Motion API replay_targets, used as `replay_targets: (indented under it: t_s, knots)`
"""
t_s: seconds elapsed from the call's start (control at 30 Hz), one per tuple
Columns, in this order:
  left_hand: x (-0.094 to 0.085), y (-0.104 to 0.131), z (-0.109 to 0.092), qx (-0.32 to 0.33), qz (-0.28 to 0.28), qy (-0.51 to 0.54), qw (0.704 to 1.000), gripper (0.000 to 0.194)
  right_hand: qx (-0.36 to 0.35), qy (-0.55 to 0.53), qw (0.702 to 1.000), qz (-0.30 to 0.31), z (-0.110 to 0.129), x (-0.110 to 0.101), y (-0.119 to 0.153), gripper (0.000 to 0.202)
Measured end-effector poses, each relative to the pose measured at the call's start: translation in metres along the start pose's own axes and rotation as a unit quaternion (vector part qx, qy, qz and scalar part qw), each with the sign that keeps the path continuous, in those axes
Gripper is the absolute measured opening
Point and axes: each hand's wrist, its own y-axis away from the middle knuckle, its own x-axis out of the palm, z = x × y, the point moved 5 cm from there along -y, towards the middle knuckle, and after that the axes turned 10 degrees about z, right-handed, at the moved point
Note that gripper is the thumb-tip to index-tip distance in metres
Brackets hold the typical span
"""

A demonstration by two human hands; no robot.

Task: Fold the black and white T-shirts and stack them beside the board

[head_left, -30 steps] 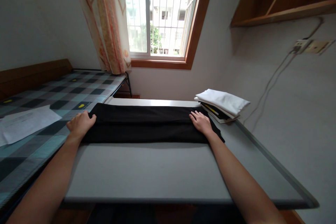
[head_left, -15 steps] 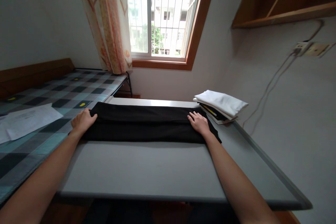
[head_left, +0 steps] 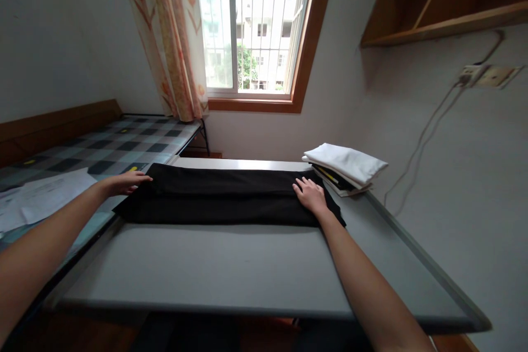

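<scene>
A black folded garment [head_left: 223, 197] lies as a long strip across the table, with a lengthwise crease along its middle. Its exact kind is not clear. At its left end my left hand [head_left: 124, 181] has its fingers stretched out, the tips at the cloth's upper left edge. I cannot tell whether they press on it. My right hand [head_left: 310, 194] rests flat on the right end, fingers spread. Just beyond that hand sits a stack of folded clothes [head_left: 346, 162], white on top with black and yellow below.
The pale table [head_left: 231, 269] stands against a bed with a checked cover [head_left: 144, 146] on the left. Paper sheets [head_left: 53, 198] lie on the bed. A wall shelf [head_left: 445, 25] hangs at the upper right, with a socket and cables [head_left: 466, 78] beneath. A curtained window [head_left: 264, 38] is ahead.
My left hand has loosened from the garment's left end and shifted slightly left, its fingers now straighter. The garment's lower left corner now shows. My right hand stays on the cloth.
</scene>
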Motion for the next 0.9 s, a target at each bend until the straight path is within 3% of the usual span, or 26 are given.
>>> replay_targets:
  t_s: [0.1, 0.23, 0.3, 0.37, 0.47, 0.53, 0.6, 0.9]
  knots:
    - [0.000, -0.001, -0.022, 0.006, 0.105, 0.073, 0.992, 0.065, 0.003, -0.003, 1.000, -0.002, 0.002, -0.001, 0.001, 0.052]
    - [0.007, 0.000, -0.090, 0.076, 0.116, 0.010, 0.990, 0.072, 0.007, -0.008, 1.000, -0.004, 0.005, -0.003, 0.003, 0.051]
    - [0.030, 0.005, -0.131, 0.120, 0.102, -0.037, 0.987, 0.075, 0.007, -0.010, 1.000, -0.003, 0.006, -0.004, 0.005, 0.051]
    - [0.067, 0.013, -0.165, 0.150, 0.098, -0.100, 0.979, 0.074, 0.005, -0.011, 1.000, -0.001, 0.006, -0.005, 0.006, 0.051]
    - [0.125, 0.024, -0.199, 0.174, 0.030, -0.273, 0.946, 0.066, 0.005, -0.010, 1.000, 0.000, 0.007, -0.006, 0.006, 0.051]
    - [0.155, 0.028, -0.208, 0.182, 0.008, -0.303, 0.935, 0.057, 0.004, -0.010, 1.000, 0.001, 0.007, -0.006, 0.006, 0.051]
    - [0.168, 0.029, -0.209, 0.187, -0.005, -0.313, 0.931, 0.052, 0.003, -0.010, 1.000, 0.003, 0.007, -0.005, 0.006, 0.051]
    - [0.150, 0.029, -0.206, 0.207, -0.051, -0.315, 0.925, 0.046, 0.007, -0.009, 1.000, 0.008, 0.007, -0.005, 0.006, 0.050]
